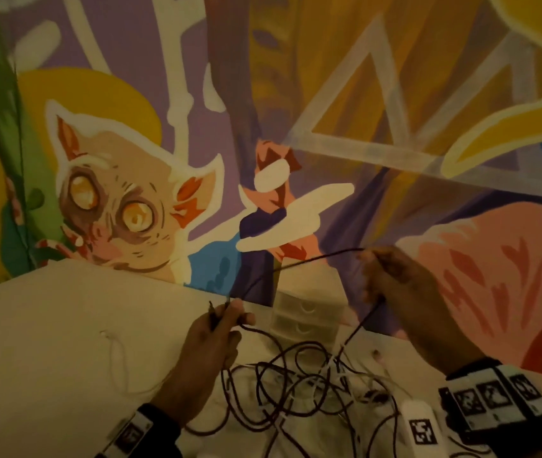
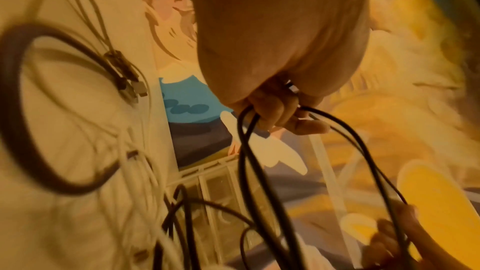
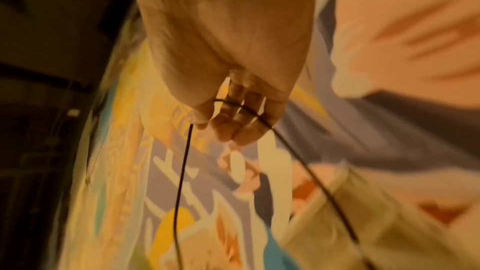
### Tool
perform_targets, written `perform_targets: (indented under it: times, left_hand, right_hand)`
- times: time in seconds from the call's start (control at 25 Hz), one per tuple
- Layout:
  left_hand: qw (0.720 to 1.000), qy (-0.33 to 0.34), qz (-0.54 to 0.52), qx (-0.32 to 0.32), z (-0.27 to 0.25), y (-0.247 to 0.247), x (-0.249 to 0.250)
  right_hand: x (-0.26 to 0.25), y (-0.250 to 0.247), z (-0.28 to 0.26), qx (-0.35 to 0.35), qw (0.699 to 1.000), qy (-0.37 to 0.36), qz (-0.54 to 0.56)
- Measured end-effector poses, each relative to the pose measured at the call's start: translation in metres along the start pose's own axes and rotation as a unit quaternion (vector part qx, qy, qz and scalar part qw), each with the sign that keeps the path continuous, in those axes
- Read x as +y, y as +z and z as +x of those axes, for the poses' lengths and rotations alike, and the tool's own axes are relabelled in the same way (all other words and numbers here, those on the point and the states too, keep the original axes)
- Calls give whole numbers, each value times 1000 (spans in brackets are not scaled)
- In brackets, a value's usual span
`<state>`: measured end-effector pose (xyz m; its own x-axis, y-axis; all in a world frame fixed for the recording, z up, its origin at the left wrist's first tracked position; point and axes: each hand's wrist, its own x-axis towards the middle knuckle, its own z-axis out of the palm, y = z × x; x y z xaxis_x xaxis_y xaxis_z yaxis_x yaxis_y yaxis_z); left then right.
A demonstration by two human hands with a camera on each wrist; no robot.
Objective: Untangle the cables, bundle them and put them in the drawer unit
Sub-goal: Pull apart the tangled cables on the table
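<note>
A thin dark cable (image 1: 312, 259) stretches taut between my two hands above the white table (image 1: 64, 325). My left hand (image 1: 226, 317) pinches its plug end and a loop; in the left wrist view, my left hand (image 2: 275, 110) grips the dark cable (image 2: 246, 151), whose loops hang down from it. My right hand (image 1: 378, 276) is raised higher and curls round the same cable; in the right wrist view, my right hand (image 3: 228, 122) has the dark cable (image 3: 182, 171) running across its fingers. A tangle of dark and white cables (image 1: 296, 388) lies on the table below. The small clear drawer unit (image 1: 306, 317) stands against the wall between my hands.
A painted mural wall (image 1: 263, 127) rises right behind the table. A white block with a printed marker (image 1: 420, 424) lies at the front right by the tangle. A thin white cable (image 1: 114, 352) lies loose on the table's left part.
</note>
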<state>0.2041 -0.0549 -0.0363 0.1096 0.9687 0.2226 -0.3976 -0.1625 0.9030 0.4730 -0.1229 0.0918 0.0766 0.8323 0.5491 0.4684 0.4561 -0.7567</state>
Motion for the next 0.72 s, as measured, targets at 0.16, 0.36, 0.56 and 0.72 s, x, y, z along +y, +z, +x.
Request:
perform_targets:
  times: [0.16,0.36,0.56,0.72]
  left_hand:
    - [985,9,-104,134,21,-33,8]
    - [985,36,-79,148,26,-45,6]
    - [993,57,100,27,8,-18,1]
    - [986,30,163,-22,-8,-4,2]
  right_hand:
    - [27,21,-29,-298,934,89,-177]
    - [32,10,-25,-252,937,75,-231]
    - [-31,16,-17,138,986,-33,88]
    - [6,69,-62,-99,987,123,28]
